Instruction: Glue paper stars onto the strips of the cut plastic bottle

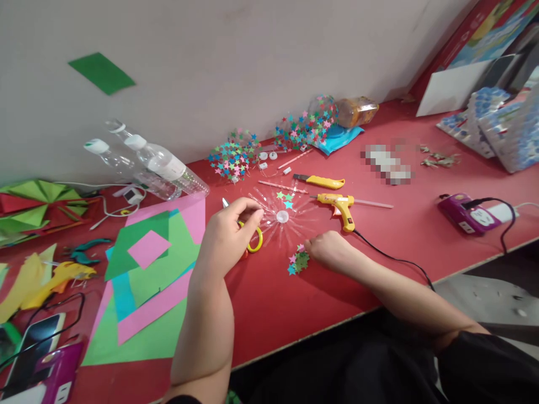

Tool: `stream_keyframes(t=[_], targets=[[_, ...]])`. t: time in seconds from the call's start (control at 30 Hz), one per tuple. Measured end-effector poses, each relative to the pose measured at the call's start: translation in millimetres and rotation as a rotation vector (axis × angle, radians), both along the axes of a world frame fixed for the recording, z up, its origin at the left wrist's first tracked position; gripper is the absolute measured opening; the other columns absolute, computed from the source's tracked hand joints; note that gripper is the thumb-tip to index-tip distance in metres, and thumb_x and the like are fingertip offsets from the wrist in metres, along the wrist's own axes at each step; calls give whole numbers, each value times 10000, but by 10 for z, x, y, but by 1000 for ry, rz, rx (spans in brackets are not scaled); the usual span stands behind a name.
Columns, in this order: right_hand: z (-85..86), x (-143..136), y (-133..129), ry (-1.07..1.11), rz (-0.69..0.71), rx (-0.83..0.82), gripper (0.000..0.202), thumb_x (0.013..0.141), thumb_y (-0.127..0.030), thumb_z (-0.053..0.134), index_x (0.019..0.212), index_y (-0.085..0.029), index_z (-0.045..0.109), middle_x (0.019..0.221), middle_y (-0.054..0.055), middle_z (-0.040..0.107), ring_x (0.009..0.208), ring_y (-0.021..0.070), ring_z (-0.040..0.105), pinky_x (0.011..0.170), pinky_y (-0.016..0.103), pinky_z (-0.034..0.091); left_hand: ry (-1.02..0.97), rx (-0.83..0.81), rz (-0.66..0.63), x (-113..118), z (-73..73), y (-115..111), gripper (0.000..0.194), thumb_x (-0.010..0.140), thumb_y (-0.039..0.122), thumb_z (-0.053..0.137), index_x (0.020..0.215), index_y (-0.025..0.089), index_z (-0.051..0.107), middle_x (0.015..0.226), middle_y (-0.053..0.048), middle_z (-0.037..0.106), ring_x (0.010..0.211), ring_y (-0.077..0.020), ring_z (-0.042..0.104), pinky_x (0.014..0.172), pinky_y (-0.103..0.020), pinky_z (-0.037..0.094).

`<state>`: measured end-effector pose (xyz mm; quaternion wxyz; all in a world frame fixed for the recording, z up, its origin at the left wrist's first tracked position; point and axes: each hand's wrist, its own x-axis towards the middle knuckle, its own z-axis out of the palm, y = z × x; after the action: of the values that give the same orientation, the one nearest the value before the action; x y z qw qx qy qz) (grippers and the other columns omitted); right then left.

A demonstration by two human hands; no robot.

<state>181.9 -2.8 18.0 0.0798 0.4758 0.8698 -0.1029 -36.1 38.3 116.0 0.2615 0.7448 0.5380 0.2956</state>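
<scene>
A clear plastic piece with thin strips spread out round a bottle neck (pixel 282 216) lies on the red table. My left hand (pixel 236 227) is at its left edge, thumb and fingertips pinched together; what they hold is too small to make out. Yellow-handled scissors (pixel 256 238) lie under that hand. My right hand (pixel 326 249) is closed beside a small pile of paper stars (pixel 300 261), its fingertips at the pile's right edge, their grip hidden. Three loose stars (pixel 287 198) rest on the strips behind the neck. A yellow glue gun (pixel 343 207) lies to the right.
Behind are a yellow cutter (pixel 322 181), star-covered clear pieces (pixel 236 157) and a blue packet (pixel 339 140). Coloured paper sheets (pixel 160 280) and clear bottles (pixel 164 165) stand or lie left. A purple power socket (pixel 465 213) and the glue gun's black cable are at the right.
</scene>
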Motion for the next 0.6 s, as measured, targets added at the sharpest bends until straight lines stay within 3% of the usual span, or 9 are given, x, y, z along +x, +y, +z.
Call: stream_keyframes(t=[0.13, 0.23, 0.3, 0.37, 0.47, 0.6], targets=[[147, 87, 7, 152, -40, 50, 171, 872, -154, 466, 839, -133, 632, 668, 72, 677, 578, 151, 595, 505, 272, 230, -26, -13, -24, 12, -3, -4, 88, 877, 285, 567, 873, 214, 619, 816, 17, 677, 767, -137, 658, 727, -249, 488], [263, 164, 47, 710, -220, 4, 132, 824, -207, 502, 823, -156, 624, 582, -13, 594, 501, 86, 491, 517, 227, 302, -42, -74, -74, 92, -28, -19, 137, 883, 330, 566, 860, 209, 624, 770, 12, 668, 702, -139, 642, 668, -254, 481], [315, 196, 84, 1094, -372, -147, 124, 810, -253, 514, 789, -167, 600, 524, -54, 524, 452, 65, 433, 480, 204, 314, -35, -132, -137, 185, -65, -41, 166, 887, 355, 559, 879, 213, 643, 760, 6, 676, 693, -145, 635, 647, -259, 476], [338, 202, 112, 1332, -472, -314, 151, 806, -313, 537, 757, -175, 577, 473, -79, 474, 406, 57, 384, 432, 195, 298, -20, -156, -207, 293, -120, -72, 167, 885, 346, 558, 913, 221, 664, 820, -5, 701, 743, -155, 644, 683, -273, 482], [330, 168, 114, 1462, -525, -428, 186, 796, -355, 573, 745, -176, 573, 435, -92, 461, 371, 48, 338, 399, 187, 279, 8, -185, -254, 438, -213, -117, 162, 867, 342, 572, 887, 226, 684, 817, -11, 705, 735, -165, 638, 685, -290, 481], [316, 138, 86, 1442, -499, -446, 214, 803, -387, 576, 769, -175, 582, 444, -87, 480, 370, 55, 357, 405, 190, 304, -46, -241, -288, 529, -286, -145, 144, 859, 286, 546, 839, 210, 668, 760, -6, 676, 682, -157, 610, 645, -276, 475]])
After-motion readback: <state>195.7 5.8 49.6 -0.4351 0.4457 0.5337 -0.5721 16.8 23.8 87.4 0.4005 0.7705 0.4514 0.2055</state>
